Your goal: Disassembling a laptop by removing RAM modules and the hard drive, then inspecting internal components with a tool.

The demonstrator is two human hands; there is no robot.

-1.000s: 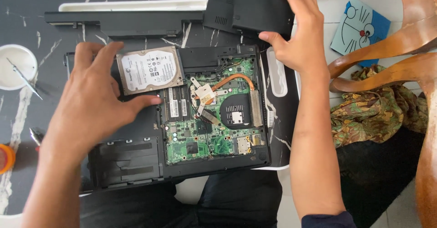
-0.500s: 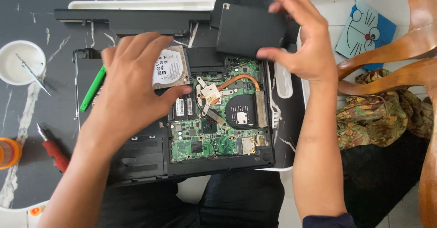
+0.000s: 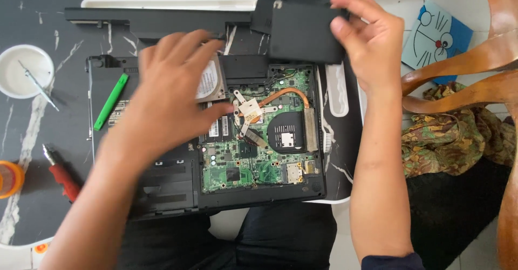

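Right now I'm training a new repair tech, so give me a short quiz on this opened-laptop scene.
1. True or false: the left hand rests on a hard drive.
2. What does the right hand hold? A) a black cover panel B) a green pry tool C) a white dish
3. Fill in: the green pry tool lies on the laptop, on the ____ side of the left hand.

Key: 1 true; 2 A, the black cover panel; 3 left.
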